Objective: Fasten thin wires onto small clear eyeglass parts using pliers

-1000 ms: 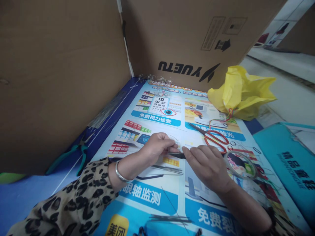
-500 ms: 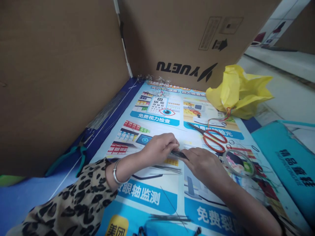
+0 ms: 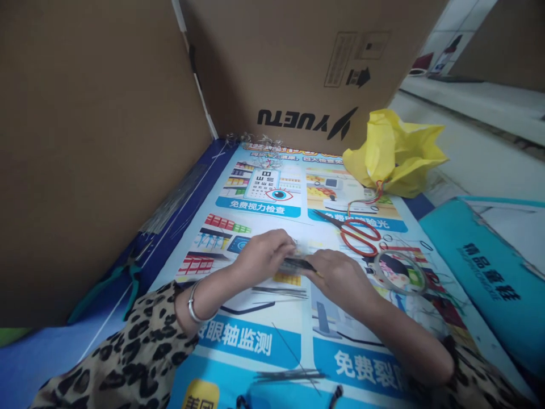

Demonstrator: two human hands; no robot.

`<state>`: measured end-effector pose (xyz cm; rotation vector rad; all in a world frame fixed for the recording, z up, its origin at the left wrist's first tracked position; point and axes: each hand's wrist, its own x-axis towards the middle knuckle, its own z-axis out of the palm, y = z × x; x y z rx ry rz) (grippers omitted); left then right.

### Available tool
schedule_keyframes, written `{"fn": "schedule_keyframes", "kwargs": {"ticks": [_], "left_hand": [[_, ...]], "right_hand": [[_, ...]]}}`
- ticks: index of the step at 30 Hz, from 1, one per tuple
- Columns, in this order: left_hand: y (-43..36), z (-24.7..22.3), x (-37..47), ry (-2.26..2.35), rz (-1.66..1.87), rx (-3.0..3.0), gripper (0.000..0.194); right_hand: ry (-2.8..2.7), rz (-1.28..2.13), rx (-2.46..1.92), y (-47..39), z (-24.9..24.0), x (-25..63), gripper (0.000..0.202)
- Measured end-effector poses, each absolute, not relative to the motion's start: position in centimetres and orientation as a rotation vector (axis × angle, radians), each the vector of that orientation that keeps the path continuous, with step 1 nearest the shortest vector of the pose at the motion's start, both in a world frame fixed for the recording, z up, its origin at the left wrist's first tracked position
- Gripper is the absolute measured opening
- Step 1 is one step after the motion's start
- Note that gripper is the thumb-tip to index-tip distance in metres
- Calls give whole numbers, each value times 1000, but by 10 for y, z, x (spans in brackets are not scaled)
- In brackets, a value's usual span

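My right hand [image 3: 340,279] grips one end of a dark, narrow strip-like piece [image 3: 300,263] that points left between my hands. My left hand [image 3: 264,257] is closed in a pinch at its other end, and what lies between those fingertips is blurred. Just below my hands lies a small bundle of thin dark wires [image 3: 281,292] on the printed poster sheet [image 3: 293,346]. Nearer to me is another wire bundle [image 3: 292,375], with one longer wire crossing it at a slant.
Red-handled scissors [image 3: 361,237] and a tape roll [image 3: 400,274] lie right of my hands. Behind them is a yellow paper shape [image 3: 394,153]. Teal-handled pliers [image 3: 111,284] lie at left. Cardboard walls [image 3: 293,68] stand behind and left; a turquoise box [image 3: 489,278] sits at right.
The view has turned a little, so everything sits further left. My left fingers have drawn slightly away from my right hand, and more of the dark strip shows between them.
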<state>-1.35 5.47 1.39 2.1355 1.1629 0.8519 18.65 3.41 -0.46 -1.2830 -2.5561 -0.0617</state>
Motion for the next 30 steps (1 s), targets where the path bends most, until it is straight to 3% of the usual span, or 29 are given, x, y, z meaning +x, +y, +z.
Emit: {"fn": "schedule_keyframes", "kwargs": {"ticks": [4,30], "left_hand": [[67,11,-21,1315,993,1924,12],[69,12,-20,1192,890,1919,11]], "right_hand": [[-2435,-55,-1300,43,-9,192,23],[-2298,-165,-1350,50,-16,197,23]]}}
